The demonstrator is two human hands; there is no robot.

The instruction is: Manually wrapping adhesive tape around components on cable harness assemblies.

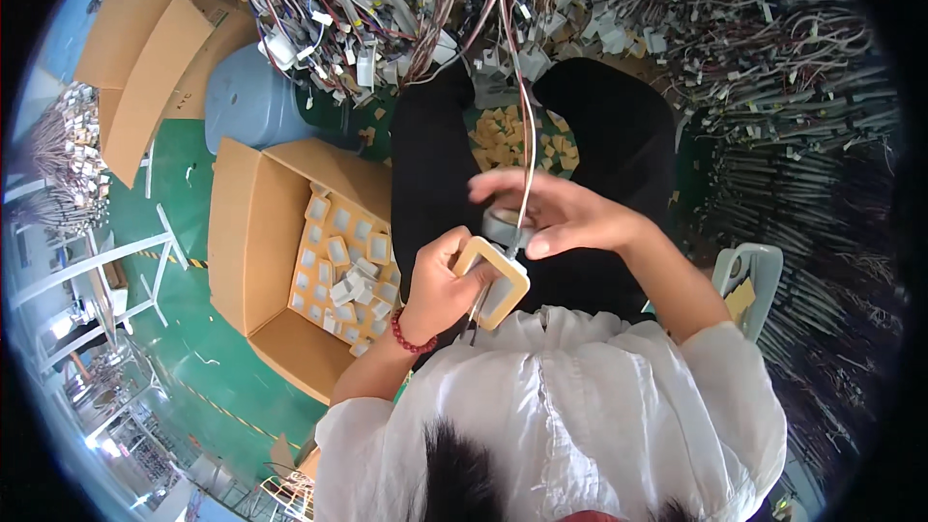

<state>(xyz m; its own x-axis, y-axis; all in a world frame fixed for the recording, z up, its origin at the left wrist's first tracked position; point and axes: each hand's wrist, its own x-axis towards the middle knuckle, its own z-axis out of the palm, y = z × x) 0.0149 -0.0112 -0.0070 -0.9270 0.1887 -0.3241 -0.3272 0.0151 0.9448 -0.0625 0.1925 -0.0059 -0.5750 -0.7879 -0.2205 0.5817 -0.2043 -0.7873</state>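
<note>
My left hand (440, 285) is closed around a small square white box with a tan rim (520, 288), its thumb reaching into the opening. A red bead bracelet (414, 345) circles that wrist. White and brown wires (527, 135) run down from the bundle above to the box's upper edge. Right at that spot sits a roll of grey tape (505, 224). My right hand (575, 217) curves around the roll with fingers and thumb on either side of it; the fingertips are slightly blurred and partly hide their contact with it.
At the left an open cardboard box (237, 261) holds several tan-rimmed square pieces and small white blocks. Behind it stand a blue stool (249, 97) and another carton (159, 77). Dense wire bundles (802, 87) fill the back and right. Tan scraps (507, 145) lie between my legs; a pale plastic container (759, 275) is at right.
</note>
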